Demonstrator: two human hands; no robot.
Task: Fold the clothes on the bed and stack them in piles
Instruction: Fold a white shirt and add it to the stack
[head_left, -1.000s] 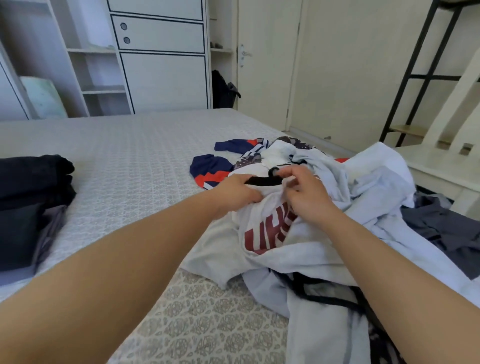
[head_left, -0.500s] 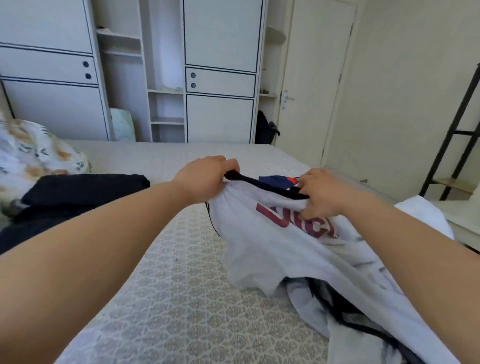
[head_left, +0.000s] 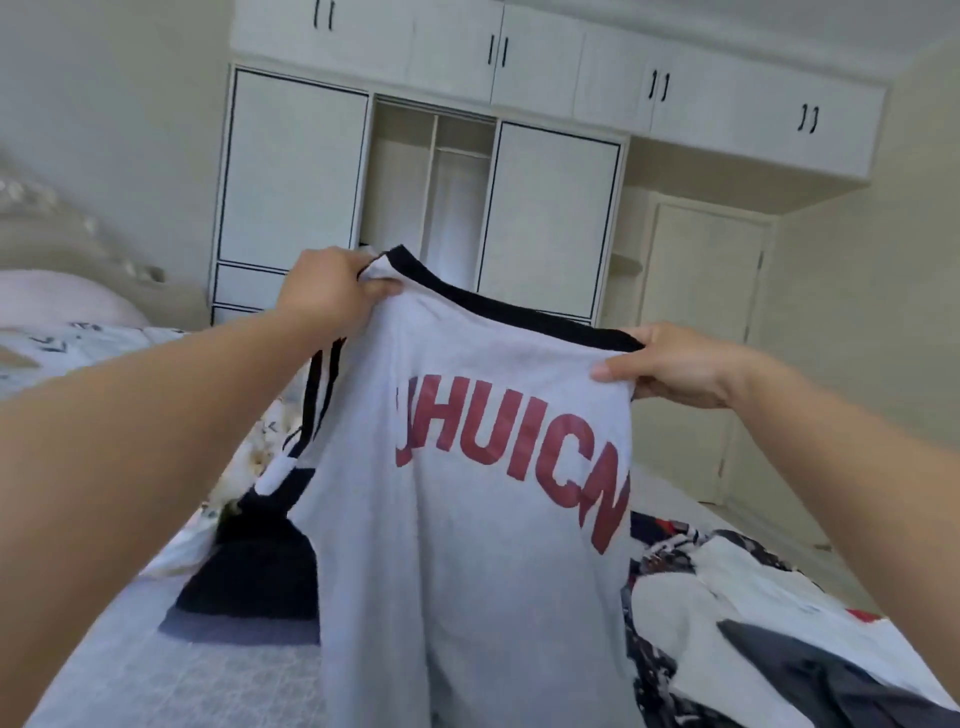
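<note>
My left grip (head_left: 332, 291) and right grip (head_left: 670, 364) each pinch the black collar edge of the white shirt (head_left: 467, 545), which I see hanging above the bed (head_left: 130, 670).

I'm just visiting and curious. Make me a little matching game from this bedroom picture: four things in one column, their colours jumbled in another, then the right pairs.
Things:
1. lettering on the held shirt
2. neckband of that shirt
3. wardrobe door
4. pillow at the bed's head

Colours:
A. white with a dark outline
B. pale pink
C. red
D. black

Pairs: 1-C, 2-D, 3-A, 4-B
</note>
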